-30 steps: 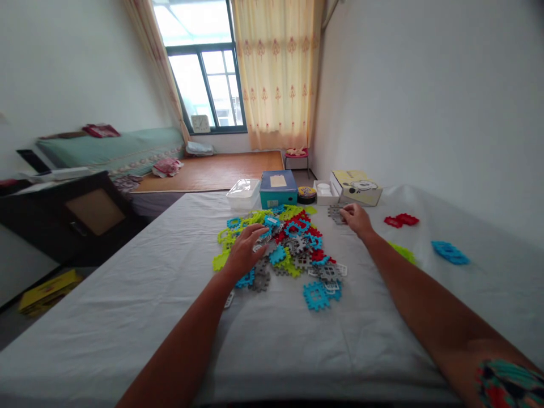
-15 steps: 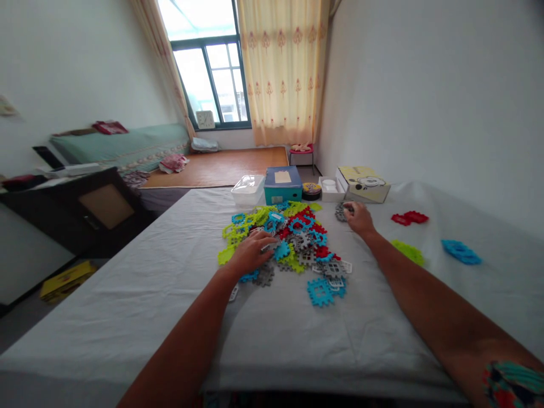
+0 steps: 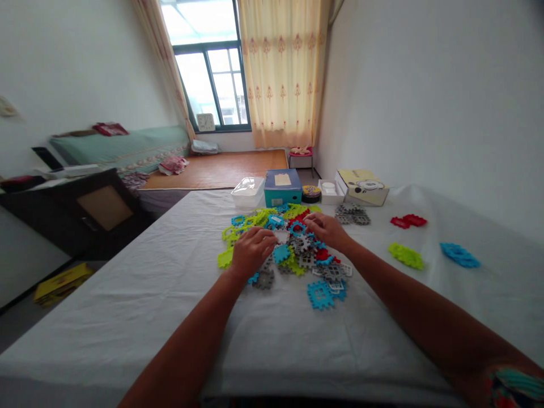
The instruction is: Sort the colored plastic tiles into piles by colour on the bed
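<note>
A heap of flat plastic interlocking tiles (image 3: 293, 262) in lime green, blue, red, grey and white lies on the cloth-covered table. My left hand (image 3: 253, 249) is at the heap's left side, fingers bent and closed on the edge of a pale tile (image 3: 281, 236). Over the heap's right side, my right hand (image 3: 327, 229) has loosely curved fingers beside a blue tile (image 3: 298, 228); no tile shows in it. Grey tiles (image 3: 352, 215) lie together behind the right hand. Further right are separate groups of red tiles (image 3: 408, 221), green tiles (image 3: 406, 256) and blue tiles (image 3: 459, 255).
Along the far edge stand a clear plastic container (image 3: 248, 192), a blue box (image 3: 283, 188), a round tin (image 3: 311, 194), a small white box (image 3: 332, 192) and a yellow carton (image 3: 364, 187). A pale cloth (image 3: 161, 294) covers the table. A wall rises on the right.
My right hand has moved left from the grey tiles to the heap, leaving a grey tile with them. My left hand has shifted slightly, and a pale tile now shows at its fingertips.
</note>
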Demonstrator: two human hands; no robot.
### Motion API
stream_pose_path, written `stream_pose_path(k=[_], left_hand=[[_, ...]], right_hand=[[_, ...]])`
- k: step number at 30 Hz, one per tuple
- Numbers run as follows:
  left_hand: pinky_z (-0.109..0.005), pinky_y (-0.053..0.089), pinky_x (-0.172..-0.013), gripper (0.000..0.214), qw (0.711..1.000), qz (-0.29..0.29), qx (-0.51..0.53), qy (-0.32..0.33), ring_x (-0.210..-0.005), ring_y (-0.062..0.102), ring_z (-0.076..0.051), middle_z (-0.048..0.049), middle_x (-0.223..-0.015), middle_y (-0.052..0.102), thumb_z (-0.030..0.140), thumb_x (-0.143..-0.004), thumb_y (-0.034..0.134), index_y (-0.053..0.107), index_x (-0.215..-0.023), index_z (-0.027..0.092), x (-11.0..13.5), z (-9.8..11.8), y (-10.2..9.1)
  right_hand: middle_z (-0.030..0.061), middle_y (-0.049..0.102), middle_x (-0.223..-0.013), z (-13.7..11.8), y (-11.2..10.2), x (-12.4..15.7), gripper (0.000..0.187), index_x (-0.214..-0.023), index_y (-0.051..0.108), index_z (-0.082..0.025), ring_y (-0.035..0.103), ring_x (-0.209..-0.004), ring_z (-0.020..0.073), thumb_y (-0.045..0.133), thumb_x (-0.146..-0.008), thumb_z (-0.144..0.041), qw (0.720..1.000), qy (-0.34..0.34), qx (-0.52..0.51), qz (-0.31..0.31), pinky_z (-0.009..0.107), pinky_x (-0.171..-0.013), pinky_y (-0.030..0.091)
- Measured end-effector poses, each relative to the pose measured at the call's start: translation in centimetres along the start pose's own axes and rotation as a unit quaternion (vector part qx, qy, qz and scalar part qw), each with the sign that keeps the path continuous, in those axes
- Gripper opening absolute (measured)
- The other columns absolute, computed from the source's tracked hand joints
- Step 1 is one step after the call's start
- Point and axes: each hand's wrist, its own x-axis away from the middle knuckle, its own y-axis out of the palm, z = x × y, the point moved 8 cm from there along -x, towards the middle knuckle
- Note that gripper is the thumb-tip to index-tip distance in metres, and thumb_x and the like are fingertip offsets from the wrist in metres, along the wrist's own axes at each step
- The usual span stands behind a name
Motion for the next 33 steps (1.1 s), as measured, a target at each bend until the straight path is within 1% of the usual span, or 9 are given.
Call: stream_pose_path(k=[4, 7, 9, 12, 17, 19, 22, 28, 33], left_hand=[[-0.033, 0.045, -0.086, 0.013, 0.996, 0.035, -0.040, 0.066, -0.097, 0.061, -0.018, -0.0015, -0.099, 0.072, 0.024, -0.091, 0.060, 0.070, -0.097, 0.027, 0.0, 2.1, -0.3], [-0.034, 0.046, -0.090, 0.020, 0.996, 0.021, -0.029, 0.085, -0.102, 0.061, -0.019, -0.0026, -0.108, 0.070, 0.028, -0.091, 0.060, 0.068, -0.109, 0.028, 0.1, 2.8, 0.4], [-0.036, 0.046, -0.093, 0.029, 0.998, 0.019, -0.008, 0.067, -0.106, 0.060, -0.020, -0.0047, -0.115, 0.068, 0.033, -0.091, 0.060, 0.064, -0.118, 0.027, 0.1, 2.4, 0.8], [-0.036, 0.047, -0.094, 0.027, 0.999, 0.027, 0.014, 0.028, -0.106, 0.060, -0.020, -0.0062, -0.116, 0.067, 0.031, -0.092, 0.057, 0.064, -0.118, 0.025, 0.1, 1.2, 0.7], [-0.039, 0.047, -0.095, 0.022, 0.999, 0.000, 0.028, -0.038, -0.108, 0.059, -0.022, -0.0065, -0.115, 0.067, 0.025, -0.093, 0.052, 0.068, -0.109, 0.026, 0.3, -1.2, 0.7], [-0.039, 0.047, -0.096, 0.023, 0.997, -0.017, 0.036, -0.060, -0.109, 0.058, -0.023, -0.0063, -0.114, 0.067, 0.025, -0.093, 0.052, 0.069, -0.109, 0.026, 0.4, -2.0, 0.8], [-0.039, 0.046, -0.096, 0.024, 0.995, -0.035, 0.040, -0.090, -0.107, 0.058, -0.023, -0.0058, -0.109, 0.069, 0.025, -0.093, 0.052, 0.070, -0.108, 0.027, 0.7, -3.2, 0.9], [-0.035, 0.049, -0.086, 0.024, 0.979, -0.106, 0.004, -0.172, -0.098, 0.061, -0.022, -0.0044, -0.102, 0.071, 0.030, -0.092, 0.051, 0.072, -0.103, 0.027, 1.9, -6.8, 1.1], [-0.032, 0.049, -0.081, 0.024, 0.959, -0.211, 0.032, -0.188, -0.096, 0.063, -0.023, -0.0035, -0.100, 0.071, 0.032, -0.089, 0.052, 0.073, -0.101, 0.028, 3.2, -8.3, 2.5]], right_hand=[[0.0007, 0.068, -0.078, -2.2, 4.9, 1.5, 0.031, -0.105, 0.053, -0.022, 0.058, -0.050, 0.0121, 0.053, -0.088, -0.048, 0.981, 0.028, -0.144, -0.124, 0.023, -0.044, 0.043], [-0.0009, 0.064, -0.073, -1.6, 4.9, 1.0, 0.033, -0.106, 0.049, -0.021, 0.061, -0.058, 0.0136, 0.058, -0.085, -0.044, 0.979, 0.021, -0.178, -0.095, 0.023, -0.049, 0.046], [-0.0013, 0.063, -0.071, 0.8, 2.5, -0.2, 0.033, -0.104, 0.047, -0.020, 0.061, -0.059, 0.0138, 0.059, -0.083, -0.042, 0.987, 0.039, -0.153, -0.019, 0.024, -0.051, 0.046], [-0.0014, 0.060, -0.067, 6.7, -4.0, -1.4, 0.029, -0.097, 0.048, -0.020, 0.059, -0.056, 0.0141, 0.059, -0.081, -0.041, 0.984, 0.102, -0.074, 0.125, 0.025, -0.051, 0.045], [0.0058, 0.066, -0.076, 16.1, -14.8, 0.7, 0.022, -0.091, 0.056, -0.018, 0.059, -0.058, 0.0172, 0.057, -0.079, -0.037, 0.929, 0.192, 0.077, 0.307, 0.029, -0.053, 0.047], [0.0076, 0.067, -0.076, 18.9, -16.8, 1.9, 0.022, -0.091, 0.059, -0.017, 0.060, -0.057, 0.0184, 0.056, -0.078, -0.034, 0.910, 0.235, 0.111, 0.323, 0.031, -0.054, 0.047], [0.0080, 0.068, -0.075, 21.3, -17.8, 2.6, 0.021, -0.088, 0.063, -0.016, 0.061, -0.059, 0.0196, 0.056, -0.075, -0.032, 0.897, 0.265, 0.141, 0.325, 0.034, -0.063, 0.049], [0.0156, 0.067, -0.095, 18.7, -17.9, 2.0, 0.026, -0.090, 0.065, -0.014, 0.059, -0.091, 0.0279, 0.049, -0.075, -0.029, 0.870, 0.165, 0.237, 0.401, 0.044, -0.088, 0.046], [0.0154, 0.064, -0.101, 14.0, -13.9, -0.1, 0.031, -0.100, 0.065, -0.013, 0.058, -0.088, 0.0247, 0.046, -0.079, -0.027, 0.912, 0.062, 0.254, 0.317, 0.039, -0.086, 0.046]])
